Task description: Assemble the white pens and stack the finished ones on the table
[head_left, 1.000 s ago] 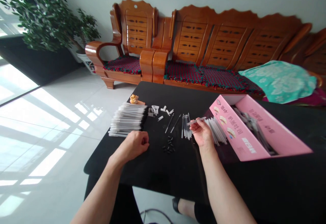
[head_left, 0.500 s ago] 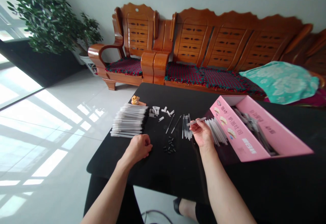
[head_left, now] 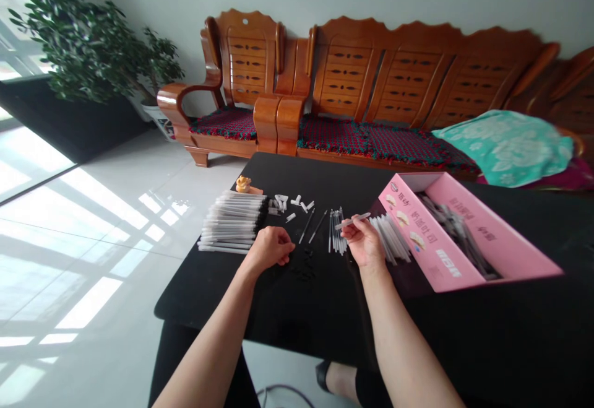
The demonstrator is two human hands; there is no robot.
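Left hand (head_left: 271,248) is shifting toward the pink box (head_left: 420,244) since the earlier frame. Pens (head_left: 229,222) are lying bundled well left of the box, apparently done; refills (head_left: 336,228), black caps (head_left: 304,269) and spare tubes (head_left: 390,239), nearer it, are remaining loose. Right hand (head_left: 364,241), palm turning upward, is grasping a white tube (head_left: 352,221) just left of the box; the left is curling its fingers farther left, contents impossible to tell.

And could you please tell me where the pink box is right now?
In the head view, the pink box stands on the black table at the right, just right of the white tubes beside the right hand.
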